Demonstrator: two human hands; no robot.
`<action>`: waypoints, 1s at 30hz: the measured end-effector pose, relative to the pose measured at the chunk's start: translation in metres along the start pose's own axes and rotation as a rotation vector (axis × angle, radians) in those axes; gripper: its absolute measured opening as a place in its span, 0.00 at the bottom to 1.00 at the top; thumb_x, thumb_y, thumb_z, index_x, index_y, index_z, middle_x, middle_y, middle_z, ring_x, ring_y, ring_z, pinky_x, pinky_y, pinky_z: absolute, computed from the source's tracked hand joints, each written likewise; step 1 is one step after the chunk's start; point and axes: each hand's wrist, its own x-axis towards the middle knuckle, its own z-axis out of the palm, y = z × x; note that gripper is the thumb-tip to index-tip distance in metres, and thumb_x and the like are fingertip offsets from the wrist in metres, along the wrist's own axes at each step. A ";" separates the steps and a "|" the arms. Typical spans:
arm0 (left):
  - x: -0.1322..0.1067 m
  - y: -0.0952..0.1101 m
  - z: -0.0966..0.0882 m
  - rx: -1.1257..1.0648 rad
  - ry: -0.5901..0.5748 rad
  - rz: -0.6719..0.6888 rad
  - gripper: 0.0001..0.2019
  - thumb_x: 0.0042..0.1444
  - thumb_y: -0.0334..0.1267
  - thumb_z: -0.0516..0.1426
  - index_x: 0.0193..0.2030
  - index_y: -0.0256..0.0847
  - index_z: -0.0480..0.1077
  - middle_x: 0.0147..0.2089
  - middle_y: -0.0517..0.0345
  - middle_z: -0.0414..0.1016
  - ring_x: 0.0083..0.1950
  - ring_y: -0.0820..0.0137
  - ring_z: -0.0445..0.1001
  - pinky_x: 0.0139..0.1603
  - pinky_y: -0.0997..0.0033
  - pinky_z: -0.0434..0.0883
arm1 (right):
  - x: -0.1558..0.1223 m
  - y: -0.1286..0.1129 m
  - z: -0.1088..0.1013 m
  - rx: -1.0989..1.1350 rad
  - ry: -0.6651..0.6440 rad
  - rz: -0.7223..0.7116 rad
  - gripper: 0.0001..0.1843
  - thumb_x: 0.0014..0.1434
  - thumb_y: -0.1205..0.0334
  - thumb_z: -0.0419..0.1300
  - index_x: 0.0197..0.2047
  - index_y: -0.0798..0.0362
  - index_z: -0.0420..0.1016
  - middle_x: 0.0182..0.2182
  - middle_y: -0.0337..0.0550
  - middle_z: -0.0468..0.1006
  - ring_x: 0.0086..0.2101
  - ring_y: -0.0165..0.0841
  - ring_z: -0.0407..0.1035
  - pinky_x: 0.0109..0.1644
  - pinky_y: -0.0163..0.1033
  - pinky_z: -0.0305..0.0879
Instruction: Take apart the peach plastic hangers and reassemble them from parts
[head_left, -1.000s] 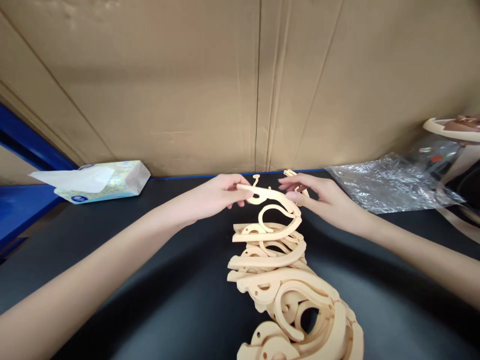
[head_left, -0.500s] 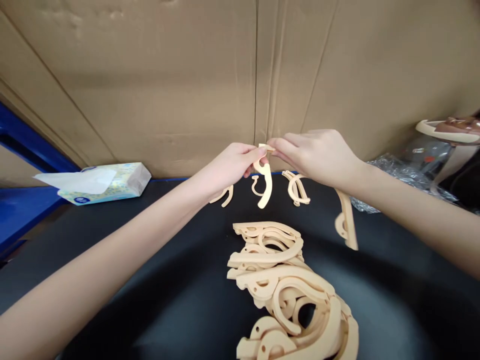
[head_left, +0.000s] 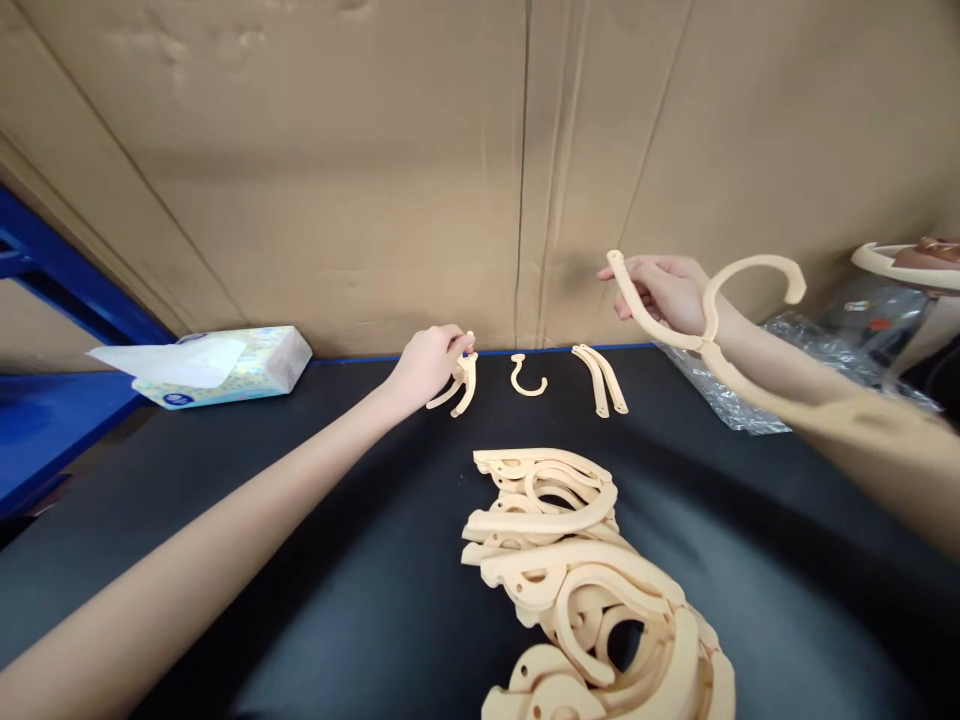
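My left hand (head_left: 426, 364) reaches to the far side of the black table (head_left: 300, 560) and pinches a small curved beige piece (head_left: 459, 385) lying among others there. My right hand (head_left: 664, 291) is raised at the right, closed on a long beige hanger arm with a hook (head_left: 720, 310). A small beige hook (head_left: 526, 375) and a pair of curved strips (head_left: 604, 378) lie between the hands on the table. A pile of beige hanger parts (head_left: 577, 580) runs from the table's middle toward me.
A tissue pack (head_left: 217, 362) lies at the back left beside blue shelving (head_left: 45, 300). Cardboard (head_left: 450, 170) forms the back wall. Crinkled clear plastic (head_left: 750, 390) lies at the right; another hanger-like object (head_left: 907, 262) shows at the right edge.
The hands, joined on one piece above the table, have separated. The left dropped to the small pieces at the back; the right swung right carrying the hooked arm.
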 end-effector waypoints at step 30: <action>-0.029 0.055 -0.007 -1.318 0.075 -0.324 0.13 0.69 0.38 0.48 0.37 0.37 0.69 0.42 0.51 0.80 0.42 0.71 0.80 0.49 0.73 0.75 | -0.062 -0.011 0.002 -0.942 -0.182 -0.356 0.25 0.69 0.44 0.45 0.54 0.49 0.72 0.21 0.38 0.77 0.22 0.35 0.70 0.26 0.37 0.53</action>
